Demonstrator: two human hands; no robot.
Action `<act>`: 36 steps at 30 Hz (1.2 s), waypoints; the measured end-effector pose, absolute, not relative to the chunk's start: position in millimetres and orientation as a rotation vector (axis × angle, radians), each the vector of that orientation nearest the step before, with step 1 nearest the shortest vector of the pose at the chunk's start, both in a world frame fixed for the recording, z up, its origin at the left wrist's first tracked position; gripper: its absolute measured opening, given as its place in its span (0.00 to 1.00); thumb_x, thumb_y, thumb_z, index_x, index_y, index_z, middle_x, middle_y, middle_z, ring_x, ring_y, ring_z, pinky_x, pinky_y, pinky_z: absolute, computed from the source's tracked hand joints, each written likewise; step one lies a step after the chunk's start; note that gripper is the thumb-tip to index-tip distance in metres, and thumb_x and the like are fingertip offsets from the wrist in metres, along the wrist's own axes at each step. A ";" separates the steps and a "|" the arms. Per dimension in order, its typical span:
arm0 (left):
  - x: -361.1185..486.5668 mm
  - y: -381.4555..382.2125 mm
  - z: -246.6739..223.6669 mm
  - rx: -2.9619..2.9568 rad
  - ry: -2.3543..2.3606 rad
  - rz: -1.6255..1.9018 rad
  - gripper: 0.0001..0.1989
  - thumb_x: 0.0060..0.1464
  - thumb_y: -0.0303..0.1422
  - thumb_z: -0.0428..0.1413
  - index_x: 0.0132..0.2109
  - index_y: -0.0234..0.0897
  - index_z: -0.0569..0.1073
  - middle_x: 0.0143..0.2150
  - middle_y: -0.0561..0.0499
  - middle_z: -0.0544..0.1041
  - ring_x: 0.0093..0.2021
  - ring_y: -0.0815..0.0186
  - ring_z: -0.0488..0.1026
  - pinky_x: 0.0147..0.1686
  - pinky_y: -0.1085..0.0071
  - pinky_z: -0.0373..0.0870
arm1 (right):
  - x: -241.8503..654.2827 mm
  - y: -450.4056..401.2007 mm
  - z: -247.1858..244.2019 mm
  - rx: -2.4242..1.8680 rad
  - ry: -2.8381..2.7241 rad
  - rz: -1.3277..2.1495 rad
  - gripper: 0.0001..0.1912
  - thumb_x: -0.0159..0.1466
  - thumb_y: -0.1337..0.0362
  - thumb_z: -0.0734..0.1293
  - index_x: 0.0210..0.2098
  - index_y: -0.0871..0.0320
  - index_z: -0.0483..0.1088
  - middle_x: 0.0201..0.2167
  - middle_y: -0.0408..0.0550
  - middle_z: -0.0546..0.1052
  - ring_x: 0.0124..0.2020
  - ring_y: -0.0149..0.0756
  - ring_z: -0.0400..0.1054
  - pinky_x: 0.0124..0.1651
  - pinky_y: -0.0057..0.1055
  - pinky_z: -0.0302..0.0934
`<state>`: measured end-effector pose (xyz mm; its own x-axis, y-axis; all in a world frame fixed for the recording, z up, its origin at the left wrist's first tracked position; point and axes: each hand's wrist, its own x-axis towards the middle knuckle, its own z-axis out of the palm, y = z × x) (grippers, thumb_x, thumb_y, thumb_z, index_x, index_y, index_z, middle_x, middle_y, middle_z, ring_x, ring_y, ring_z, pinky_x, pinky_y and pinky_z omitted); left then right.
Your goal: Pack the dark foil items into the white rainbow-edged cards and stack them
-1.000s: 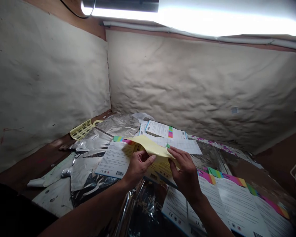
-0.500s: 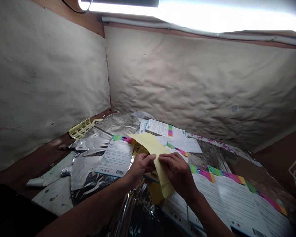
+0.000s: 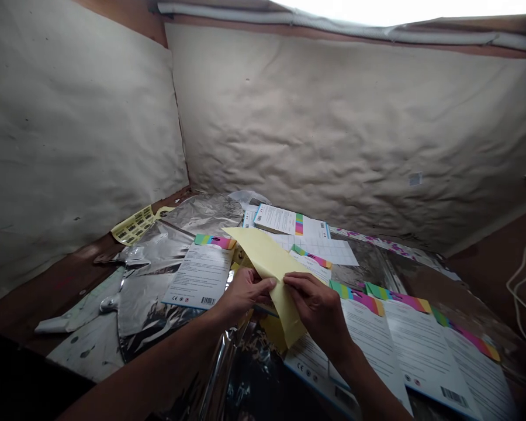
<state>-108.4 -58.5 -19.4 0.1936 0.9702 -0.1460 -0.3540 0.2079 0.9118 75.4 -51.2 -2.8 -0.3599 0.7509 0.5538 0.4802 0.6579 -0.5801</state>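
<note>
A pale yellow sheet of paper (image 3: 263,254), bent along its length, is held up between both hands. My left hand (image 3: 246,290) is closed, its thumb pressed to the sheet's near edge at the middle. My right hand (image 3: 318,304) pinches the same edge just beside it, fingertips almost meeting the left thumb. What lies behind the sheet, under the fingers, is hidden. Left of the hands lies a white printed package (image 3: 200,275) with a rainbow top and a barcode. Several similar packages (image 3: 416,342) lie overlapping at the right.
Shiny foil sheeting (image 3: 158,280) covers much of the table. At the back sit a stack of printed packages (image 3: 280,221) and a white gridded sheet (image 3: 337,251). A yellow label sheet (image 3: 134,225) rests by the left wall. A white cable (image 3: 515,286) hangs at the right.
The camera view has tilted down slightly. The yellow sheet's bend has shifted a little and its lower end hangs differently. Both hands keep their hold close together.
</note>
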 end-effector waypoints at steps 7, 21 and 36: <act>-104.5 -61.6 -18.7 0.909 0.909 1.179 0.24 0.45 0.42 0.68 0.48 0.33 0.79 0.41 0.43 0.81 0.37 0.58 0.79 0.37 0.66 0.77 | 75.8 -52.3 0.5 -0.959 -2.002 0.361 0.10 0.66 0.67 0.65 0.43 0.52 0.77 0.43 0.48 0.80 0.46 0.42 0.75 0.48 0.41 0.72; -104.7 -65.6 -19.7 1.173 1.038 1.208 0.17 0.53 0.41 0.62 0.44 0.32 0.81 0.37 0.44 0.82 0.36 0.59 0.77 0.35 0.70 0.72 | 72.8 -56.9 1.6 -0.930 -2.029 0.327 0.10 0.64 0.65 0.68 0.46 0.54 0.75 0.46 0.50 0.80 0.47 0.41 0.75 0.49 0.39 0.72; -111.8 -59.0 -12.3 1.220 1.215 1.404 0.14 0.53 0.41 0.62 0.33 0.32 0.80 0.28 0.48 0.79 0.28 0.65 0.75 0.27 0.74 0.69 | 81.7 -42.9 4.6 -1.056 -1.822 0.324 0.08 0.67 0.62 0.65 0.39 0.56 0.75 0.36 0.49 0.81 0.36 0.39 0.77 0.40 0.35 0.72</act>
